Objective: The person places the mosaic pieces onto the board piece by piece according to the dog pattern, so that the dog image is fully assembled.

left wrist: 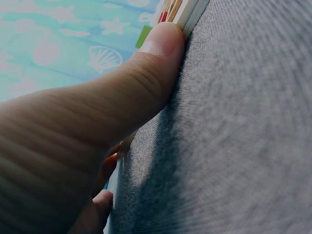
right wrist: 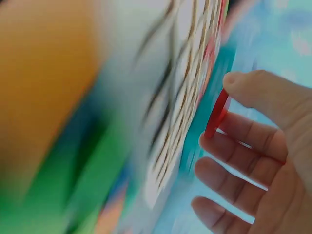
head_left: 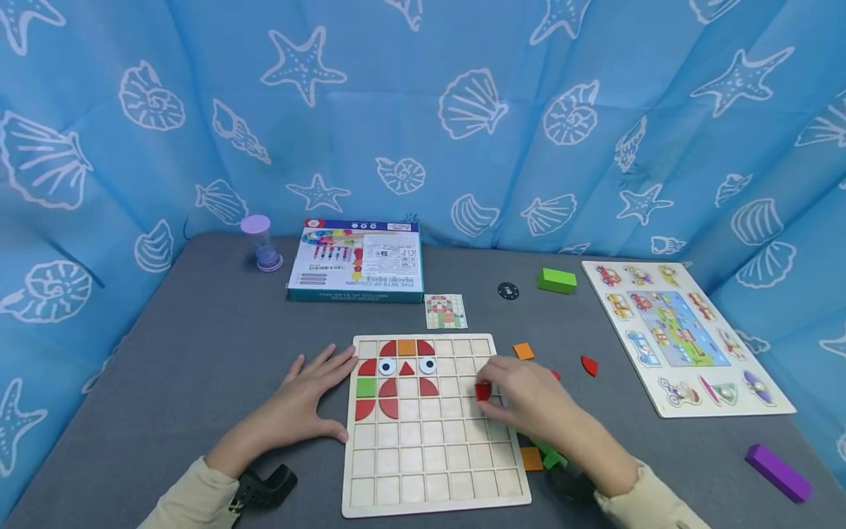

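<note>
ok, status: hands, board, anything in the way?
Right hand pinches red piece over grid board. Left hand at its left edge. Upper left partly filled. Right hand hides some right-side cells.

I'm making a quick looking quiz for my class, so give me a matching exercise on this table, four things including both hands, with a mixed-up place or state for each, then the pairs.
Column one:
1. Left hand
2. Right hand
3. Picture card
4. Purple block

Column two:
A. Just beyond the grid board's far edge
B. Pinching a red piece
C. In front of the vehicle puzzle
D. At the grid board's left edge

Pairs: 1-D, 2-B, 3-A, 4-C.
</note>
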`<state>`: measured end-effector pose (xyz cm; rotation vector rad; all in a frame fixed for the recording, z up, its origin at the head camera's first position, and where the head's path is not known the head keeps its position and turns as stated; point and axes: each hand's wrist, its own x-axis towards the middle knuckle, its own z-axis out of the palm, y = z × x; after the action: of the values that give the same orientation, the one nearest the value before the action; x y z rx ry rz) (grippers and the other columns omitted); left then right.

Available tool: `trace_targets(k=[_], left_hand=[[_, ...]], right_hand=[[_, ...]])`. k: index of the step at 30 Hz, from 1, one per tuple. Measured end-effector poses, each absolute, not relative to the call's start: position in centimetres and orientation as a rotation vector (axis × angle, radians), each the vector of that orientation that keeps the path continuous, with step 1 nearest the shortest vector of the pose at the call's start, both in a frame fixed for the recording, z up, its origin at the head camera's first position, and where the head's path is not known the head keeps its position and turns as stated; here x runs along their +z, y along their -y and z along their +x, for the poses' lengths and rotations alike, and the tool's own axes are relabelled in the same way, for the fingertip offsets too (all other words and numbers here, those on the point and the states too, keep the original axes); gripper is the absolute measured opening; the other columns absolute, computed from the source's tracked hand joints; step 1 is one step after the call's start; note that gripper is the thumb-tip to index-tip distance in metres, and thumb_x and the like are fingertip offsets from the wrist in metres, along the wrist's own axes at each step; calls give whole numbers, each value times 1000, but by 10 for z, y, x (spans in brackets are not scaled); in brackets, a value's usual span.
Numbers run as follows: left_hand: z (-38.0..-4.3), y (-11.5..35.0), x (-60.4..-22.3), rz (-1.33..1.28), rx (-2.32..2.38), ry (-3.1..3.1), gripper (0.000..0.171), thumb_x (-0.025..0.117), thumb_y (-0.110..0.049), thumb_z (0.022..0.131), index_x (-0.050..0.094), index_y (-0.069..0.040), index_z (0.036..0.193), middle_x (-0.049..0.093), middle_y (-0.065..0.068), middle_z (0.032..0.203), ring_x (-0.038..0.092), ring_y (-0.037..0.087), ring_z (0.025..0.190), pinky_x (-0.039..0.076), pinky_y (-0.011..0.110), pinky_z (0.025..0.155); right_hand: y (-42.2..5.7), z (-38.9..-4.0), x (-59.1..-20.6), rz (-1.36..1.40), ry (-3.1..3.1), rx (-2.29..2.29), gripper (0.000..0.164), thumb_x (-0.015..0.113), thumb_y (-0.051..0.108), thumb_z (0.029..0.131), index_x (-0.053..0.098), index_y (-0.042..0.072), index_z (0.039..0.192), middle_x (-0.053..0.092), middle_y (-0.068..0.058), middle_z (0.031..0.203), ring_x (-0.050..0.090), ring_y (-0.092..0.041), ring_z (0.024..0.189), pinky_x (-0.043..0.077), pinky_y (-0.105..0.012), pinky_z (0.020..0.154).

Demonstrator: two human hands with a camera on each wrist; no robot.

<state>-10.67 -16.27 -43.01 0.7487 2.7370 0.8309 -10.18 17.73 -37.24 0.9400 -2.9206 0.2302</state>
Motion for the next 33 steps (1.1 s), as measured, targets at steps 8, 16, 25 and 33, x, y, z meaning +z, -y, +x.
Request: trace_targets(k=[8, 16, 25, 33], left_hand=[[-107, 162, -433, 752, 842, -2747, 108, 66, -64, 52, 25, -19, 141, 18, -5, 148, 8, 26, 136, -1, 59, 101], [-107, 161, -431, 732, 815, -2756, 107, 67, -64, 53, 26, -20, 141, 18, -6, 148, 7, 25, 136, -1, 59, 101], [-106, 161, -431, 714, 795, -2746, 108, 66, -65, 53, 25, -20, 142, 17, -7, 148, 6, 24, 137, -2, 59, 102], [-106, 161, -432, 712, 799, -2740, 108, 66, -65, 52, 24, -21, 142, 16, -8, 148, 6, 23, 137, -3, 59, 102]], right_hand=[[-117, -103, -379, 1123, 2895, 33, 19, 70, 30, 72, 65, 17, 86, 57, 8, 73, 46, -6, 62, 39, -21, 54], [-107, -101, -382, 1116, 2930, -19, 25, 72, 34, 71, 66, 18, 90, 60, 5, 77, 51, -9, 67, 40, -23, 56], [-105, -99, -381, 1144, 2928, -29, 21, 73, 30, 72, 68, 20, 90, 61, 6, 81, 54, -9, 71, 41, -23, 58], [-143, -109, -367, 1016, 2919, 233, 23, 74, 21, 72, 68, 19, 94, 62, 7, 88, 57, -8, 76, 48, -26, 67]])
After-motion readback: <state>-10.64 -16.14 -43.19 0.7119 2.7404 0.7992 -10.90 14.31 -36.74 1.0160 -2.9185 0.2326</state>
